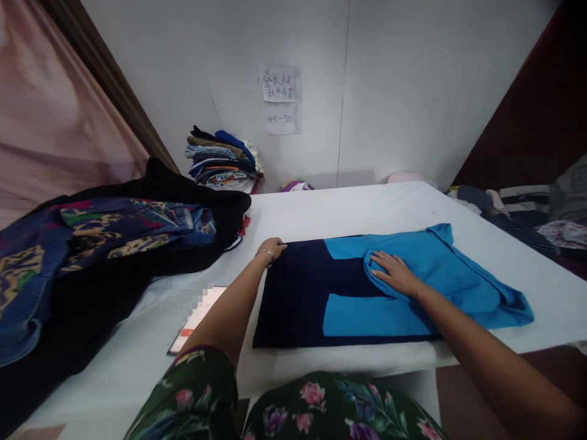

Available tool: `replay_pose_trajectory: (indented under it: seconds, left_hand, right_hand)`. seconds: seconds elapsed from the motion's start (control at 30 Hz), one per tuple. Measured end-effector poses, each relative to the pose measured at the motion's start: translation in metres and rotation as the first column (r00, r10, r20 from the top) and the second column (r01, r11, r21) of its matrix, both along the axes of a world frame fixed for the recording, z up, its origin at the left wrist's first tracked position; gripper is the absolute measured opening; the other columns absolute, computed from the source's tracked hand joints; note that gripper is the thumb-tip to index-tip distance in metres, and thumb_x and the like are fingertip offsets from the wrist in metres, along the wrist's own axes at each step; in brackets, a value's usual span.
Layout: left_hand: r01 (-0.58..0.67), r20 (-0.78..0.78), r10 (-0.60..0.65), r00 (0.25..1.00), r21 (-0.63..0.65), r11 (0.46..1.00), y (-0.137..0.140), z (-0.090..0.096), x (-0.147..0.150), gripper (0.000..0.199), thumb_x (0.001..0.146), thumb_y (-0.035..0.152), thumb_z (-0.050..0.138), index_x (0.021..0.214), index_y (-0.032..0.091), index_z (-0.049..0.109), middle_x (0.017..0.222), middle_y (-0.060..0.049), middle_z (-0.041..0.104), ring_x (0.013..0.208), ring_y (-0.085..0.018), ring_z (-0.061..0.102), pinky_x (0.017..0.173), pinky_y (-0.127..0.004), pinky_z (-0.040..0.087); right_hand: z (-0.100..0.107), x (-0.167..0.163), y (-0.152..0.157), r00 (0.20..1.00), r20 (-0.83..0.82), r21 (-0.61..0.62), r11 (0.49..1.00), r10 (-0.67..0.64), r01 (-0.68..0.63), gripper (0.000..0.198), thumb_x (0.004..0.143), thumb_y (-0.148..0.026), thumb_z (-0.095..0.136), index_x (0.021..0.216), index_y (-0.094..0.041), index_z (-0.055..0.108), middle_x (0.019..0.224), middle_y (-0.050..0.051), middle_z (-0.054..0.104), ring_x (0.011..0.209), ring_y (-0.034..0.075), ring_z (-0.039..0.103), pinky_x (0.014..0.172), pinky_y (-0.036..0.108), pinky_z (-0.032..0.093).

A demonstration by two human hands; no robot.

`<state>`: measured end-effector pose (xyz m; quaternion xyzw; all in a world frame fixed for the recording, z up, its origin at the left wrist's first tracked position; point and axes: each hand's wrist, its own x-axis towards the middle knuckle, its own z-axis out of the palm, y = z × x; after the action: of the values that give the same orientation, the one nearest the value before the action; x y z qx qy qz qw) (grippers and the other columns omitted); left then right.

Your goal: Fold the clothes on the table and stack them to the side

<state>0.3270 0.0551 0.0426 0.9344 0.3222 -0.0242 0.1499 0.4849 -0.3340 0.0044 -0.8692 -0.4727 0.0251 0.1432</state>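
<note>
A navy and bright blue jacket [298,299] lies spread flat on the white table, its navy end to the left. Two bright blue strips, which look like sleeves, are laid inward across the navy part. A rounded blue piece, perhaps a hood, is bunched toward the right. My left hand [274,247] pinches the jacket's far left corner, thumb and fingers closed on the cloth. My right hand [395,274] rests flat on the rounded blue piece, fingers spread and holding nothing.
Left on the white table [302,211] lie a black garment [114,305], patterned jeans [114,226] and a phone [195,321]. Behind stands a stack of folded clothes [224,162]. More clothes [523,208] lie beyond the right edge. Handwritten papers [282,98] hang on the wall.
</note>
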Motion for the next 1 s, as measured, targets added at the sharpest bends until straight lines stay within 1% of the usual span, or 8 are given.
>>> replay_pose_trajectory:
  seconds: [0.23, 0.33, 0.43, 0.53, 0.63, 0.73, 0.83, 1.0]
  left_hand:
    - [-0.038, -0.014, 0.038, 0.999, -0.013, 0.999, 0.01, -0.003, 0.007, 0.02, 0.077, 0.025, 0.059, 0.092, 0.022, 0.072, 0.097, -0.005, 0.072, 0.089, -0.019, 0.066, 0.073, -0.024, 0.048]
    - [-0.041, 0.05, 0.039, 0.998, 0.043, 0.998, 0.0, 0.005, 0.006, 0.027, 0.08, 0.023, 0.054, 0.1, 0.019, 0.07, 0.108, -0.01, 0.069, 0.099, -0.024, 0.063, 0.081, -0.031, 0.047]
    - [0.006, 0.154, -0.024, 0.988, 0.113, 0.994, -0.02, 0.013, 0.011, 0.034, 0.088, 0.029, 0.043, 0.112, 0.02, 0.065, 0.12, -0.01, 0.062, 0.112, -0.024, 0.056, 0.093, -0.035, 0.042]
    - [0.135, 0.172, -0.155, 0.973, 0.119, 0.984, -0.041, 0.013, 0.02, 0.035, 0.09, 0.04, 0.042, 0.108, 0.023, 0.066, 0.115, -0.006, 0.065, 0.109, -0.021, 0.056, 0.093, -0.032, 0.042]
    - [0.234, 0.109, -0.245, 0.963, 0.102, 0.967, -0.055, 0.006, 0.026, 0.034, 0.084, 0.045, 0.053, 0.103, 0.021, 0.067, 0.11, -0.008, 0.065, 0.105, -0.024, 0.058, 0.09, -0.034, 0.043]
    - [0.227, 0.094, -0.237, 0.967, 0.105, 0.968, -0.057, -0.001, 0.026, 0.028, 0.08, 0.038, 0.06, 0.099, 0.018, 0.066, 0.107, -0.01, 0.065, 0.106, -0.026, 0.057, 0.09, -0.036, 0.042]
    - [0.205, 0.122, -0.213, 0.969, 0.079, 0.976, -0.051, -0.002, 0.023, 0.022, 0.081, 0.035, 0.059, 0.094, 0.018, 0.064, 0.103, -0.008, 0.065, 0.1, -0.023, 0.059, 0.085, -0.032, 0.044]
    - [0.157, 0.151, -0.144, 0.978, -0.078, 0.984, -0.039, -0.004, 0.024, 0.027, 0.082, 0.046, 0.055, 0.087, 0.019, 0.061, 0.083, -0.002, 0.067, 0.079, -0.016, 0.062, 0.067, -0.024, 0.045]
  right_hand:
    - [0.003, -0.004, -0.003, 0.997, -0.079, 0.041, 0.999, -0.012, 0.015, 0.057, 0.088, -0.057, 0.041, 0.137, -0.026, 0.046, 0.146, 0.008, 0.038, 0.137, 0.03, 0.029, 0.11, 0.057, 0.021]
    - [0.014, 0.006, 0.003, 0.995, -0.101, 0.146, 0.989, 0.009, 0.005, 0.055, 0.088, -0.054, 0.044, 0.135, -0.025, 0.049, 0.142, 0.007, 0.045, 0.134, 0.028, 0.036, 0.109, 0.052, 0.028]
    - [0.027, 0.028, 0.022, 1.0, -0.026, 0.253, 0.967, -0.015, 0.021, 0.046, 0.091, -0.042, 0.04, 0.13, -0.022, 0.054, 0.135, 0.007, 0.053, 0.127, 0.024, 0.045, 0.107, 0.044, 0.035]
    - [0.035, 0.05, 0.05, 0.992, 0.071, 0.134, 0.987, -0.104, 0.094, 0.04, 0.091, -0.028, 0.04, 0.127, -0.021, 0.057, 0.129, 0.007, 0.058, 0.123, 0.022, 0.05, 0.105, 0.04, 0.039]
    - [0.032, 0.064, 0.074, 0.984, 0.093, 0.011, 0.989, -0.149, 0.148, 0.04, 0.085, -0.019, 0.048, 0.123, -0.02, 0.06, 0.125, 0.008, 0.061, 0.119, 0.023, 0.053, 0.102, 0.037, 0.04]
    - [0.026, 0.069, 0.086, 0.977, 0.102, -0.038, 0.98, -0.189, 0.193, 0.039, 0.081, -0.017, 0.054, 0.118, -0.02, 0.064, 0.118, 0.01, 0.065, 0.113, 0.026, 0.056, 0.098, 0.038, 0.04]
    - [0.023, 0.07, 0.087, 0.97, 0.124, -0.058, 0.974, -0.21, 0.219, 0.035, 0.081, -0.02, 0.056, 0.115, -0.02, 0.065, 0.114, 0.011, 0.065, 0.11, 0.025, 0.056, 0.096, 0.036, 0.039]
    - [0.021, 0.069, 0.086, 0.971, 0.12, -0.07, 0.974, -0.205, 0.214, 0.026, 0.085, -0.024, 0.054, 0.106, -0.02, 0.068, 0.108, 0.009, 0.066, 0.105, 0.022, 0.057, 0.09, 0.029, 0.041]
